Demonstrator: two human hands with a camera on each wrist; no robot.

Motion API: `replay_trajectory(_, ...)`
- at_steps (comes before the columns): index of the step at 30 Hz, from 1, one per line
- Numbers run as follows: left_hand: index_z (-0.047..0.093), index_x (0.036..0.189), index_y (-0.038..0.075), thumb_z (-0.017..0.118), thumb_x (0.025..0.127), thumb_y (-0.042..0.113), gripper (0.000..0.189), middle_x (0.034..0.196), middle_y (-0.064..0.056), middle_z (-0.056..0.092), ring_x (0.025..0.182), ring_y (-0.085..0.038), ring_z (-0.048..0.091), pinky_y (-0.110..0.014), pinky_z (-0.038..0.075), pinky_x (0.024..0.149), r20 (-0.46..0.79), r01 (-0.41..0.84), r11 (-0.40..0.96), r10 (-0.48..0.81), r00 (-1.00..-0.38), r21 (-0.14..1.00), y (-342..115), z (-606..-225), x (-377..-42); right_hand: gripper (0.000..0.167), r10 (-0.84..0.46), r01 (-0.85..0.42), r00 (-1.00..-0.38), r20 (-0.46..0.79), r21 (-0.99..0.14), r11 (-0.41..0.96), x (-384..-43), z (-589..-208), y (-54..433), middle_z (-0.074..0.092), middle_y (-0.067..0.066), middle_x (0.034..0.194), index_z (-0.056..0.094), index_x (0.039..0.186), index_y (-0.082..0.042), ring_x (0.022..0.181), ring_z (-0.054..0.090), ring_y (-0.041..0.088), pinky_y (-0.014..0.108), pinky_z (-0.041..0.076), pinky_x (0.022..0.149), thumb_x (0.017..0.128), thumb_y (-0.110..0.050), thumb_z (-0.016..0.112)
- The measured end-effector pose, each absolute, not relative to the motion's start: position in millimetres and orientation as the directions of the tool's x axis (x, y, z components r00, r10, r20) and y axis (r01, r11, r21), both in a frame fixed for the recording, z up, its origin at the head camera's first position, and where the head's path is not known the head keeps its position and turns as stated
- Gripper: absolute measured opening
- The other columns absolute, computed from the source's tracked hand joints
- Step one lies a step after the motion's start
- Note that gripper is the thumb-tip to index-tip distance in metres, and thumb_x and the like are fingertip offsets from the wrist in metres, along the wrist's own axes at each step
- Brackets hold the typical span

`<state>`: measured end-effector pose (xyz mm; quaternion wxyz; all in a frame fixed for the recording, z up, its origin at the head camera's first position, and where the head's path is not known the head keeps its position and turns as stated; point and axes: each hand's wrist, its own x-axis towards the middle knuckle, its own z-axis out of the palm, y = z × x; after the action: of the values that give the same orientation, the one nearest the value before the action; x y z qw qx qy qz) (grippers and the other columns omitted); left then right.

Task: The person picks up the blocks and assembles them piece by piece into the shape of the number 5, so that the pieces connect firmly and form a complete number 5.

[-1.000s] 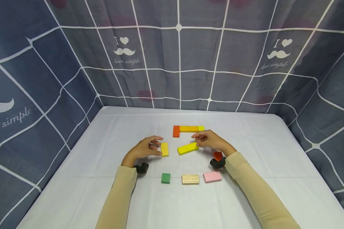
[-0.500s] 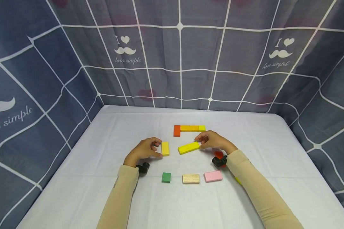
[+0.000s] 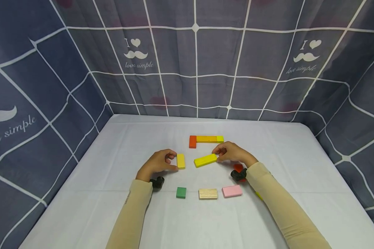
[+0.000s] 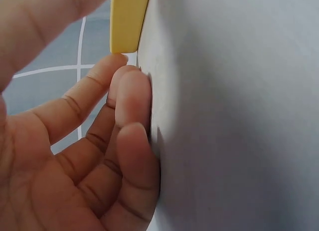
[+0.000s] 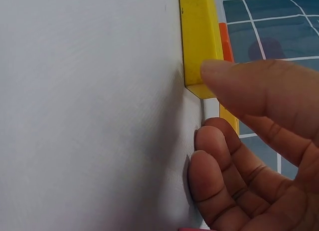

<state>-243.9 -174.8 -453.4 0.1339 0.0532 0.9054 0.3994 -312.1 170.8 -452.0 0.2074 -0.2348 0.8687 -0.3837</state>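
Note:
In the head view my left hand (image 3: 158, 161) holds a short yellow block (image 3: 180, 161) by its left side, with thumb at the near end and index finger at the far end. The left wrist view shows the index fingertip right at the end of this block (image 4: 127, 24), the other fingers loosely bent. My right hand (image 3: 233, 154) pinches the right end of a longer yellow block (image 3: 205, 160), which lies slanted. In the right wrist view the thumb (image 5: 219, 74) overlaps that block's end; the index fingertip is hidden behind it. A gap separates both blocks.
Behind the hands lies a row of an orange block (image 3: 192, 141), a darker yellow bar and a lime piece. Nearer are a green block (image 3: 181, 192), a ridged wooden block (image 3: 208, 194) and a pink block (image 3: 232, 191). A red block (image 3: 238, 167) sits partly under the right wrist.
The left hand and its yellow block have shifted slightly right, towards the longer block. My right fingers have drawn in around the longer block's end.

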Motion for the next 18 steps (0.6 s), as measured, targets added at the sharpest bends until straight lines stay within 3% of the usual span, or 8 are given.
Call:
replay_trajectory(6,0.072,0.132,0.008,0.097,0.082,0.016,0.057,0.116,-0.005,0.068,0.096,-0.023,0.057,-0.038,0.051,0.091,-0.186,0.005,0.695,0.2,-0.962,0.719,-168,-455,-247,0.03,-0.561,-0.254,-0.806,-0.188,-0.747,0.615,-310,-448,174,0.073,0.012,0.113,0.076,0.12,0.003,0.092,0.059,0.02,0.031,0.051,0.087,0.092,-0.001,0.082)
replay_trajectory(18,0.071,0.139,0.012,0.094,0.085,0.017,0.058,0.118,-0.005,0.068,0.103,-0.025,0.056,-0.04,0.051,0.096,-0.181,0.032,0.72,0.217,-0.959,0.693,-159,-454,-252,0.029,-0.562,-0.273,-0.808,-0.179,-0.732,0.625,-312,-448,179,0.074,0.012,0.111,0.077,0.119,0.003,0.091,0.06,0.019,0.032,0.051,0.084,0.09,0.0,0.083)
